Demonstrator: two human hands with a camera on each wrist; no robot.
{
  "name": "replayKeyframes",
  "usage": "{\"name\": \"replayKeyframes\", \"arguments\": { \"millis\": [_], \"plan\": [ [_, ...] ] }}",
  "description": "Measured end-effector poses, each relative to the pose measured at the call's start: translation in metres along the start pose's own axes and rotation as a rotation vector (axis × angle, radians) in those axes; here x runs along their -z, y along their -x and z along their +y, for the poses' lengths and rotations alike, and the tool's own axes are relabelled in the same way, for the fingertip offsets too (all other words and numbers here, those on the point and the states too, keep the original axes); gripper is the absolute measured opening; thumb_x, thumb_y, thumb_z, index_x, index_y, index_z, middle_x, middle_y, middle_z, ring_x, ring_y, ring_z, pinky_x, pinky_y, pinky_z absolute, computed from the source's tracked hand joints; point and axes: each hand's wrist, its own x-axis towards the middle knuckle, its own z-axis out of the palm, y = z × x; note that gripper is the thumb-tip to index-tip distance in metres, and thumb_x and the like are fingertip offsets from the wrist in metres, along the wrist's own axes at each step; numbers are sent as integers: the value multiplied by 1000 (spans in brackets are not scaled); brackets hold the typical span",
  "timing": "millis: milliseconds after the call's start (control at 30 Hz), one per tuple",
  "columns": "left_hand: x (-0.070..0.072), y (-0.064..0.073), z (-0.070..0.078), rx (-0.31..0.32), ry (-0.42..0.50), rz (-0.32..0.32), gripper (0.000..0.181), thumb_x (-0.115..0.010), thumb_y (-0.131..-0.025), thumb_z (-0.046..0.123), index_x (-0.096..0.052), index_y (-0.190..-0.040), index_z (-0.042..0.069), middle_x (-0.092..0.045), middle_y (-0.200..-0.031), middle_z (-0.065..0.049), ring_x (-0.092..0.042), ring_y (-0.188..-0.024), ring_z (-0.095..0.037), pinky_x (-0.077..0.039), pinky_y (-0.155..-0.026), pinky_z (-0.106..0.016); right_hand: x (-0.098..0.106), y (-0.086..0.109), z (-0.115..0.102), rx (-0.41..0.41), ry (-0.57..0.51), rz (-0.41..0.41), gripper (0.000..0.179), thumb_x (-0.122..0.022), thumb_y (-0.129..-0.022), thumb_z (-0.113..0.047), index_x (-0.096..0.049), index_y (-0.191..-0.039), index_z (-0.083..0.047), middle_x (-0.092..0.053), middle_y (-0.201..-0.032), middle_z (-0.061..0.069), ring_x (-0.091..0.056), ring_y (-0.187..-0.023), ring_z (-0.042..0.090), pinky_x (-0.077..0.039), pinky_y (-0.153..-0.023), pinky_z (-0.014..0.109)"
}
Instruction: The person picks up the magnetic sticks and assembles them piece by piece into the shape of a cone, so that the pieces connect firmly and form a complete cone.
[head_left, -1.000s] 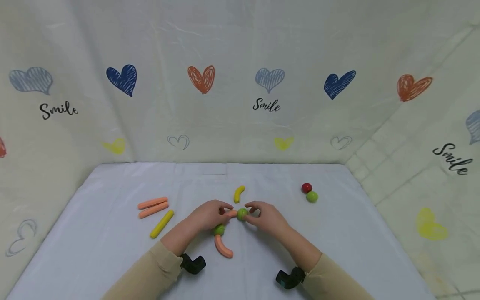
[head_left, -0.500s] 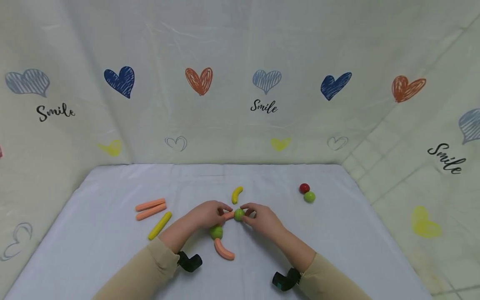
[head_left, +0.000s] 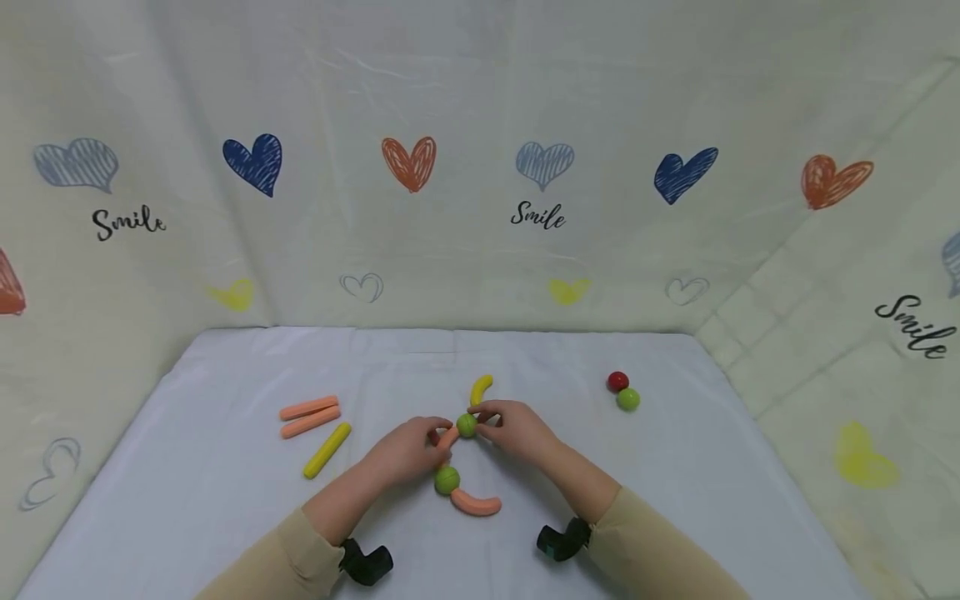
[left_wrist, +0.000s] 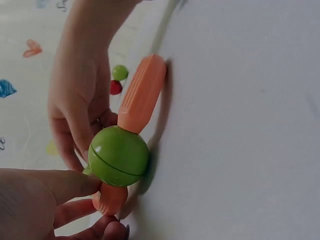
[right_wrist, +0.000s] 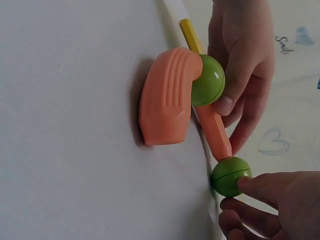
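A joined chain of toy pieces lies between the two hands: a green ball (head_left: 467, 426) at the far end, a straight orange stick (right_wrist: 214, 131), a second green ball (head_left: 447, 480) and a curved orange stick (head_left: 477, 503) at the near end. My left hand (head_left: 405, 450) pinches the straight stick between thumb and fingers. With thumb and fingertips, my right hand (head_left: 517, 425) grips the far green ball, which sits on that stick's end. Just beyond the right fingertips is a short curved yellow piece (head_left: 480, 388), partly overlapped by them in the head view.
On the white-covered table (head_left: 225, 517), two orange sticks (head_left: 310, 414) and a straight yellow stick (head_left: 327, 451) lie at the left. A red ball (head_left: 618, 382) and a loose green ball (head_left: 628, 400) sit at the right back. A printed cloth (head_left: 480, 250) hangs behind.
The chain has turned, so the straight stick runs more away from me and the curved orange stick points right. The right hand and far ball have shifted left, closer to the curved yellow piece.
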Motion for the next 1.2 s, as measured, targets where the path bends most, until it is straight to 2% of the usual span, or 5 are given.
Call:
{"name": "replayKeyframes", "arguments": {
  "millis": [200,400,800,1033,1200],
  "plan": [
    [-2,6,-4,-2,12,15,50,-70,-92,29,-58,-137,13,-61,-102,0,-54,-86,-17,-47,-75,-38,-1,-7,-4,-1,35,-19,27,-69,-94,-21,-71,-121,-22,-69,-102,-4,-58,-88,16,-50,-75,33],
    [-2,7,-4,-10,40,10,51,-72,-91,29,-57,-137,12,-60,-104,-1,-53,-88,-17,-46,-75,-39,3,-10,-2,7,35,-35,29,-69,-94,-22,-70,-122,-22,-68,-102,-6,-57,-85,15,-49,-71,31],
    [0,6,-4,9,67,-15,53,-73,-90,28,-57,-138,13,-57,-103,-1,-52,-88,-18,-44,-74,-37,31,-17,5,4,33,14,25,-73,-92,-26,-74,-116,-20,-67,-103,-5,-56,-83,16,-48,-66,29],
    [-1,4,-6,7,77,-21,53,-74,-90,28,-56,-138,12,-56,-102,-1,-51,-88,-19,-43,-73,-37,36,-30,19,75,97,51,28,-73,-91,-23,-73,-119,-20,-66,-114,-2,-53,-82,13,-46,-67,29],
    [-1,4,-7,4,81,-21,54,-74,-90,28,-56,-138,12,-56,-101,-1,-51,-88,-19,-44,-73,-36,39,-41,24,125,160,38,33,-72,-92,-21,-70,-125,-20,-64,-128,-1,-56,-86,13,-48,-74,31]
  ]
}}
